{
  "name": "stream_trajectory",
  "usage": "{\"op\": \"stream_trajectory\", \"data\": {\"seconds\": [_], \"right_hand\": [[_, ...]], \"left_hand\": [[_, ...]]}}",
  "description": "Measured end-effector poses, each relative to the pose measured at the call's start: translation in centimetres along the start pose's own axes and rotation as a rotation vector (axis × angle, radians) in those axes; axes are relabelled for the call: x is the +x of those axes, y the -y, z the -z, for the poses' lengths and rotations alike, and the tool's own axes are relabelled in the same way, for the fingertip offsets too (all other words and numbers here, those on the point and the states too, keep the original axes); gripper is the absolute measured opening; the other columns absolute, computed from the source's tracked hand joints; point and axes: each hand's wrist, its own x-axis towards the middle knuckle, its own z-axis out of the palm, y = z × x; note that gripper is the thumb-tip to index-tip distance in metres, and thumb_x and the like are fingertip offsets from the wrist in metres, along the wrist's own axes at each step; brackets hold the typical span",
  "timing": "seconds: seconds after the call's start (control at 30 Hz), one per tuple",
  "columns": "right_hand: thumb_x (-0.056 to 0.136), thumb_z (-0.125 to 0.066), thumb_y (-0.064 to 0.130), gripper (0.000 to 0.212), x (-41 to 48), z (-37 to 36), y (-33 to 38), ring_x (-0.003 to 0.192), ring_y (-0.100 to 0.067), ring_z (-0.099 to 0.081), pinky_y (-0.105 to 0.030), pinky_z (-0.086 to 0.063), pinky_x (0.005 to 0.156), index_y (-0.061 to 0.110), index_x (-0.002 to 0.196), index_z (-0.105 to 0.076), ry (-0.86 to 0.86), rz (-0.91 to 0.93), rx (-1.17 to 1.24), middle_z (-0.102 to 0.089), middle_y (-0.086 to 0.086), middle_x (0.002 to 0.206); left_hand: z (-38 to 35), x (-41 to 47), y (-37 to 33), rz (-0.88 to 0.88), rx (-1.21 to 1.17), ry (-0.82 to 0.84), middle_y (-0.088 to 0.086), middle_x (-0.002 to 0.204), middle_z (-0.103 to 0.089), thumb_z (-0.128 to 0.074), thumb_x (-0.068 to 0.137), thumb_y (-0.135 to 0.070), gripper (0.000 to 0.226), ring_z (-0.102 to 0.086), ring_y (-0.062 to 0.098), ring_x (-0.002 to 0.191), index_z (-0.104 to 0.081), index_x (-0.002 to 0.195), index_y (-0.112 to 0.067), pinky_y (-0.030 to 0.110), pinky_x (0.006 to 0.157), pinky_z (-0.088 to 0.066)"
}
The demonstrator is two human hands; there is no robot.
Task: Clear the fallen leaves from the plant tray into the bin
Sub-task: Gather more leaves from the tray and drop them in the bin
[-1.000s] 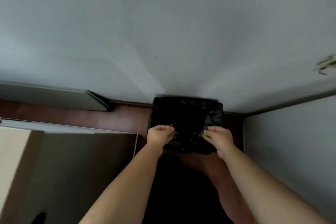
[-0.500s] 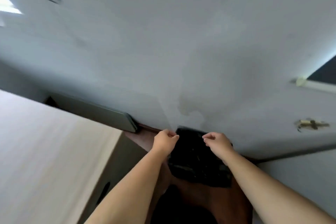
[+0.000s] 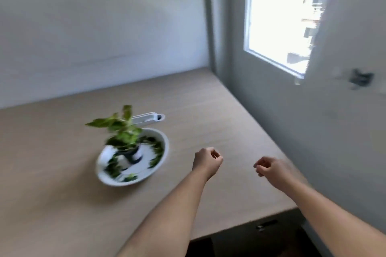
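Head view, and the picture is streaked with motion blur. A pale beige wood-grain surface (image 3: 62,204) fills the lower left, butted into a corner of grey-white wall. On it, left of centre, sits the shallow round white plant tray (image 3: 165,153). A small white pot (image 3: 136,153) stands in the middle of that tray, with a green-and-cream variegated plant (image 3: 123,131) rising from it. Dark green fallen leaves (image 3: 155,152) lie scattered across the tray floor, most along the right and near-left edges, all inside the rim. Just behind the tray, touching or nearly so, lies a slim white bar-shaped object (image 3: 146,119); too blurred to say what it is.

Both bare forearms reach in from below. The left hand (image 3: 206,161) hovers over the surface just right of the tray, apart from it, its grip curled into a loose fist with fingertips against the thumb; whether anything is pinched inside I cannot tell. The right hand (image 3: 271,170) hangs near the surface's right edge, grip likewise loosely curled, fingers tucked, contents not visible. A bright window (image 3: 277,16) glares on the right wall. The bin is out of frame.
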Motion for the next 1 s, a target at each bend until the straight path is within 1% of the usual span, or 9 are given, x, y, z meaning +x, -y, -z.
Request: {"op": "stream_trajectory", "data": {"seconds": [0.13,0.3,0.4,0.5,0.57,0.63,0.8,0.9,1.0], "right_hand": [[0.079,-0.062,0.015,0.02,1.4,-8.3,8.1,0.066,-0.015,-0.065,-0.021,-0.045,0.053,0.027,0.063,-0.064,0.14,0.155,-0.121,-0.069,0.002,0.066],[0.076,-0.064,0.015,0.011,3.1,-18.4,15.4,0.074,-0.016,-0.06,-0.02,-0.04,0.063,0.024,0.073,-0.068,0.263,0.301,-0.239,-0.065,0.004,0.073],[0.077,-0.06,0.014,0.015,4.4,-23.4,17.9,0.085,-0.019,-0.064,-0.02,-0.042,0.069,0.019,0.086,-0.071,0.321,0.38,-0.349,-0.07,0.0,0.085],[0.078,-0.058,0.015,0.022,5.6,-27.2,19.4,0.093,-0.024,-0.063,-0.028,-0.049,0.077,0.017,0.096,-0.069,0.363,0.433,-0.472,-0.069,-0.004,0.099],[0.076,-0.058,0.018,0.025,6.4,-29.1,20.1,0.095,-0.027,-0.061,-0.033,-0.052,0.076,0.017,0.099,-0.067,0.38,0.441,-0.576,-0.066,-0.006,0.102],[0.074,-0.06,0.024,0.025,7.0,-30.6,20.6,0.095,-0.029,-0.06,-0.032,-0.048,0.07,0.018,0.099,-0.064,0.387,0.441,-0.711,-0.063,-0.006,0.102],[0.072,-0.072,0.036,0.039,8.1,-33.3,21.2,0.091,-0.03,-0.061,-0.031,-0.038,0.066,0.016,0.102,-0.056,0.418,0.507,-0.971,-0.059,-0.007,0.104],[0.074,-0.07,0.014,0.029,8.5,-34.1,21.6,0.09,-0.031,-0.061,-0.034,-0.046,0.064,0.011,0.099,-0.056,0.467,0.487,-0.971,-0.056,-0.011,0.103],[0.078,-0.056,0.0,0.023,9.1,-34.4,21.7,0.097,-0.032,-0.061,-0.033,-0.049,0.076,0.007,0.099,-0.063,0.508,0.505,-0.97,-0.052,-0.012,0.095]], "left_hand": [[9.7,0.5,10.0,0.16,0.018,-0.175,0.009,0.088,-0.072,-0.061,0.078,-0.021,0.005,-0.065,0.026,0.087,-0.064,0.073,-0.019,0.028,0.073,-0.049],[17.5,2.5,20.0,0.305,0.127,-0.242,0.005,0.092,-0.07,-0.055,0.076,-0.014,0.013,-0.063,0.025,0.09,-0.055,0.067,-0.022,0.032,0.077,-0.052],[19.7,4.5,23.7,0.296,0.206,-0.137,0.004,0.096,-0.069,-0.062,0.073,-0.016,0.009,-0.062,0.023,0.09,-0.057,0.074,-0.023,0.028,0.072,-0.049],[19.9,6.6,26.0,0.236,0.322,0.061,0.002,0.103,-0.058,-0.071,0.07,-0.03,0.022,-0.06,0.02,0.091,-0.06,0.089,-0.024,0.027,0.073,-0.045],[19.3,7.7,26.9,0.188,0.374,0.146,0.0,0.105,-0.054,-0.073,0.071,-0.038,0.027,-0.06,0.019,0.094,-0.06,0.093,-0.027,0.028,0.077,-0.047],[18.5,8.5,27.4,0.151,0.396,0.176,0.001,0.107,-0.054,-0.072,0.074,-0.041,0.026,-0.059,0.022,0.093,-0.06,0.092,-0.027,0.027,0.071,-0.044],[18.1,9.9,28.0,0.05,0.455,0.205,0.001,0.101,-0.055,-0.066,0.078,-0.018,0.016,-0.057,0.022,0.082,-0.061,0.094,-0.02,0.022,0.058,-0.038],[17.9,10.3,27.8,0.008,0.463,0.255,0.007,0.101,-0.06,-0.064,0.075,-0.003,0.017,-0.061,0.028,0.085,-0.067,0.086,-0.016,0.03,0.066,-0.049],[17.8,10.7,28.1,0.015,0.411,0.28,0.011,0.095,-0.07,-0.059,0.074,0.004,0.026,-0.066,0.029,0.084,-0.074,0.081,-0.016,0.036,0.076,-0.057]]}}
